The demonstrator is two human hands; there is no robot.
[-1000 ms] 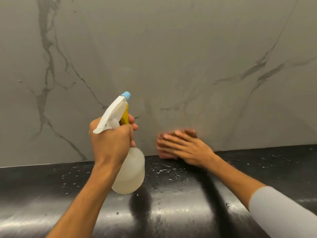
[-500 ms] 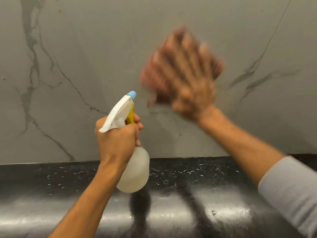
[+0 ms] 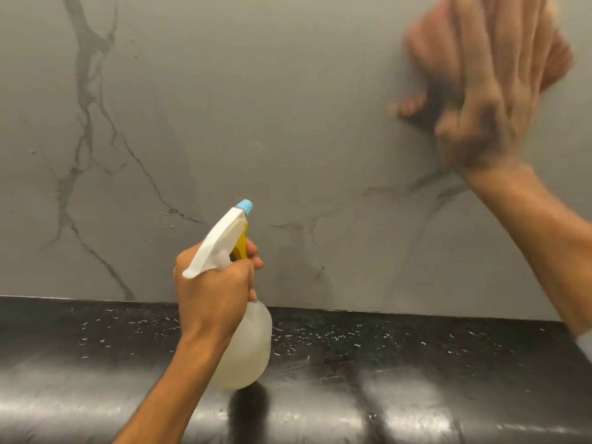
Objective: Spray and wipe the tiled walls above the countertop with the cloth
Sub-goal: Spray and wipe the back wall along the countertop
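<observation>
Grey wall (image 3: 256,91) with dark veins, black countertop (image 3: 416,363) flecked white, milky spray bottle (image 3: 253,347) (white head (image 3: 217,248), yellow trigger (image 3: 241,245), blue nozzle (image 3: 245,207))

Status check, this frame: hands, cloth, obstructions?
Left hand grips bottle, aimed at wall. Right hand presses cloth flat, high on wall, motion-blurred. No obstruction visible.

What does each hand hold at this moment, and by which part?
The left hand grips the spray bottle by its neck. The right hand presses a blurred reddish cloth flat against the wall.
</observation>
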